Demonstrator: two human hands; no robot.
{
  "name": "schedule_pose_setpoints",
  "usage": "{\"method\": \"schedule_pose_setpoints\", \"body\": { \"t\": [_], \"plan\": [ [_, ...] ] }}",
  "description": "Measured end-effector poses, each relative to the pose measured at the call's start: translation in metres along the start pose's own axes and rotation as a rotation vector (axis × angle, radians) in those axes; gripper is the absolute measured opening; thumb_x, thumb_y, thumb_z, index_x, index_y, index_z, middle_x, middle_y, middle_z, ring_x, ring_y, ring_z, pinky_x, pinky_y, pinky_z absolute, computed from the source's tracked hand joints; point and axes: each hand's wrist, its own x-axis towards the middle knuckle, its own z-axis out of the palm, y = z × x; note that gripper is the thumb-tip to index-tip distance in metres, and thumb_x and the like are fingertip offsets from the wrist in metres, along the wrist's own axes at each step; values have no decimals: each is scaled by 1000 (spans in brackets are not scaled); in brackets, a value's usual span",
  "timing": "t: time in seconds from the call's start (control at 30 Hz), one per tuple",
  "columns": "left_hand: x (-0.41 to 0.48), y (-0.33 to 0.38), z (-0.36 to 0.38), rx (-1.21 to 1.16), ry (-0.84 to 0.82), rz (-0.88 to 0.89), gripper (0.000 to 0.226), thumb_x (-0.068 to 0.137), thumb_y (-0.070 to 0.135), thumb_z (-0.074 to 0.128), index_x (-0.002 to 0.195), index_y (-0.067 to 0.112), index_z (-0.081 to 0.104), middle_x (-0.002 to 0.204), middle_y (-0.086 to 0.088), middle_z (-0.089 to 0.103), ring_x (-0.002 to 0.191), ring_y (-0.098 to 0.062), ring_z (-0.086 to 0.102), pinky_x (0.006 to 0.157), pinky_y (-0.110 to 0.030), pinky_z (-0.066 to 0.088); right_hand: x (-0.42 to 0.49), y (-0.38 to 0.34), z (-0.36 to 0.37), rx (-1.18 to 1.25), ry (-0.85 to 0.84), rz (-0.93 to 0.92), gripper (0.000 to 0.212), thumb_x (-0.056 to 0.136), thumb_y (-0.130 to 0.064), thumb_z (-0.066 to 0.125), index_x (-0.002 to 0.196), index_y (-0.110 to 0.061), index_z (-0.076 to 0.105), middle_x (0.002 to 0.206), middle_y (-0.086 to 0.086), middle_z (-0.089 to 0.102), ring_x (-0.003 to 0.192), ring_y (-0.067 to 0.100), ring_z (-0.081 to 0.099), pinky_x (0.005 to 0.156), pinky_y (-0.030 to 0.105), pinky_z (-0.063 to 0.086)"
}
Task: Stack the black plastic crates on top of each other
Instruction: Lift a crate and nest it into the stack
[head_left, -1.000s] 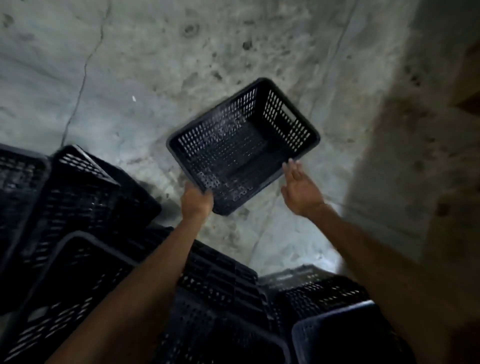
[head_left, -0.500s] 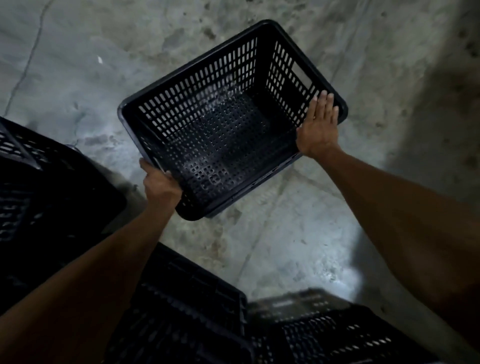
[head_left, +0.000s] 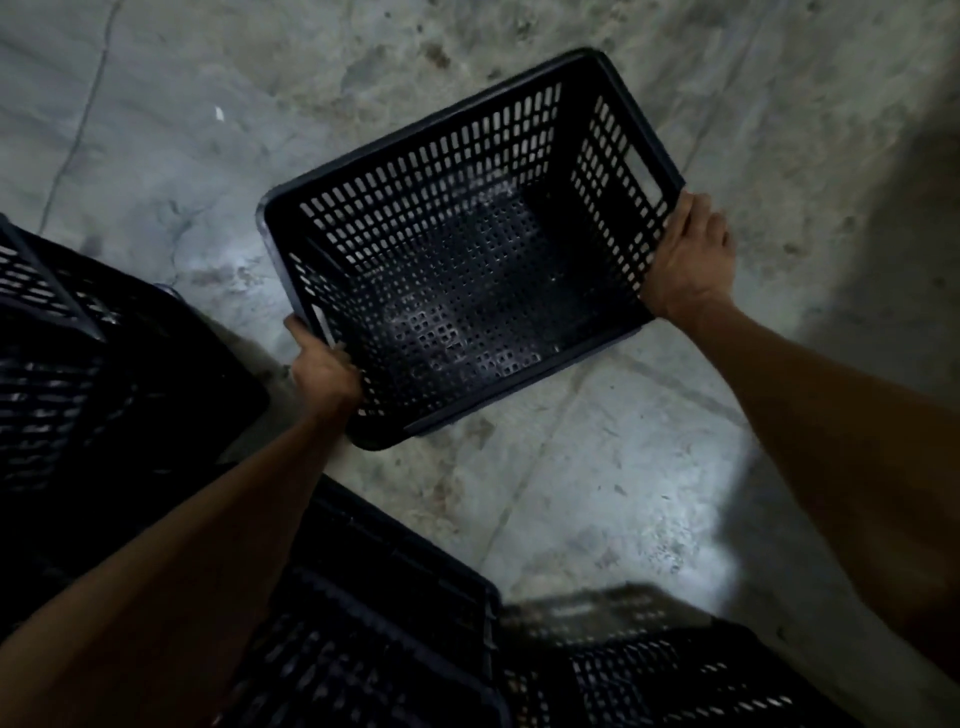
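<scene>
An empty black plastic crate (head_left: 467, 270) with slotted walls is held open side up above the concrete floor. My left hand (head_left: 324, 371) grips its near-left rim. My right hand (head_left: 688, 260) is closed over the right rim, next to the handle slot. More black crates (head_left: 93, 395) lie dark at the left, and others (head_left: 395, 639) crowd the bottom of the view below my arms.
The grey concrete floor (head_left: 597, 509) is stained and cracked, with a bright patch at the lower right. A dark shadowed zone (head_left: 893, 218) runs down the right side.
My right hand went from flat against the crate's right rim to gripping it. The crate has come nearer and sits lower in the view.
</scene>
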Motion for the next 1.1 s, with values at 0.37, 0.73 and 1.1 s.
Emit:
{"method": "schedule_pose_setpoints", "body": {
  "t": [0.37, 0.73, 1.1],
  "plan": [
    [-3, -27, -21, 194, -265, 214, 62, 89, 9, 50, 145, 18, 25, 119, -26, 63, 104, -47, 64, 88, -48, 52, -169, 68, 73, 587, 89, 286, 56, 91, -32, 58, 133, 0, 39, 129, 23, 51, 114, 42, 54, 89, 43, 48],
    [-12, 13, -83, 30, -241, 193, 40, 85, 15, 59, 123, 26, 53, 123, -12, 66, 115, -30, 63, 95, -39, 53, -191, 102, 26, 843, 65, 407, 33, 99, -25, 49, 129, -14, 55, 120, 19, 67, 113, 38, 61, 93, 38, 48],
    [-133, 122, -427, -72, -225, 576, 47, 88, 5, 60, 130, 22, 48, 118, -8, 66, 117, -27, 63, 91, -38, 52, -421, 104, -285, 917, 275, 551, 45, 101, -37, 45, 131, -4, 53, 125, 24, 63, 116, 42, 59, 93, 42, 46]
  ]
}}
